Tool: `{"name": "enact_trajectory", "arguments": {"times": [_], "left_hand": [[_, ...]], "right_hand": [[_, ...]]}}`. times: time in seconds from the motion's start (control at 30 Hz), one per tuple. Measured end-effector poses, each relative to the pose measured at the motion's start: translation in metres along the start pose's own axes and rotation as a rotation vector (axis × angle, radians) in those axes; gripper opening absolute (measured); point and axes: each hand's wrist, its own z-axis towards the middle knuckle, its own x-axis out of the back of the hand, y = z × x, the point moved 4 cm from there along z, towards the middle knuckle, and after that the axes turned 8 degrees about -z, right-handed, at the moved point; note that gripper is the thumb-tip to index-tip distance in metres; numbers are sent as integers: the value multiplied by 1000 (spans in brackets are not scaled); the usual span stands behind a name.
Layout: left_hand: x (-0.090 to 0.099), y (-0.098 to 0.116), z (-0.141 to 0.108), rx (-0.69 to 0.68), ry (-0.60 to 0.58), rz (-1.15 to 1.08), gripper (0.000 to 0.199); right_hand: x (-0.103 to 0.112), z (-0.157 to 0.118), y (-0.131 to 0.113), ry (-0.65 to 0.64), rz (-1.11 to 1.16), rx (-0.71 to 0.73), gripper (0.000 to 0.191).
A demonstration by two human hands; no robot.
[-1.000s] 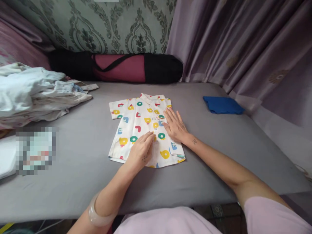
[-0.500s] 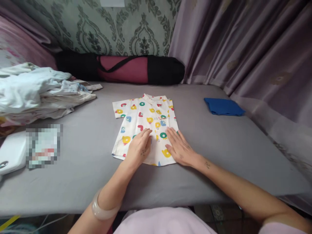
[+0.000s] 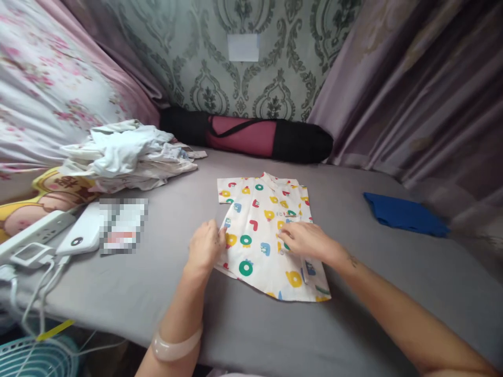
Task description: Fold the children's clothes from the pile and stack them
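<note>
A small white short-sleeved shirt (image 3: 251, 254), printed with red, yellow, green and blue figures, lies front up with its collar toward the wall. Its left sleeve side is spread out, while the right side is folded in. My left hand (image 3: 205, 245) is closed at the shirt's left side edge, thumb and fingers pinching the cloth. Over the middle of the front, my right hand (image 3: 308, 241) is closed on the fabric near the buttons, its fingertips pointing left. Below that hand the lower right part of the shirt is slightly raised and creased.
On the grey sheet (image 3: 165, 293) a folded blue cloth (image 3: 404, 214) lies at right. A heap of clothes (image 3: 129, 154), a power strip (image 3: 43, 230) and a white device (image 3: 84, 230) with cables are at left. A long black-and-maroon bag (image 3: 243, 137) lies along the wall.
My hands have gone from lying on the shirt to gripping it: the left at its side edge, the right at the front. The view has swung left, and the shirt's lower part has shifted.
</note>
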Motion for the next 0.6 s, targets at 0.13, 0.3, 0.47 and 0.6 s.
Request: {"name": "enact_trajectory", "arguments": {"times": [0.13,0.3,0.47,0.6], "left_hand": [[0,1,-1,25,-145,-1,29],[-1,1,-2,43,-200,-8,29],[0,0,-4,12,-169,-39,24],[0,1,-4,-32,-139,-126,19]], "right_hand": [[24,82,-34,141,258,114,31],[21,169,-86,157,357,67,27],[16,214,-123,163,314,-65,29],[9,232,-134,160,354,-187,49]]}}
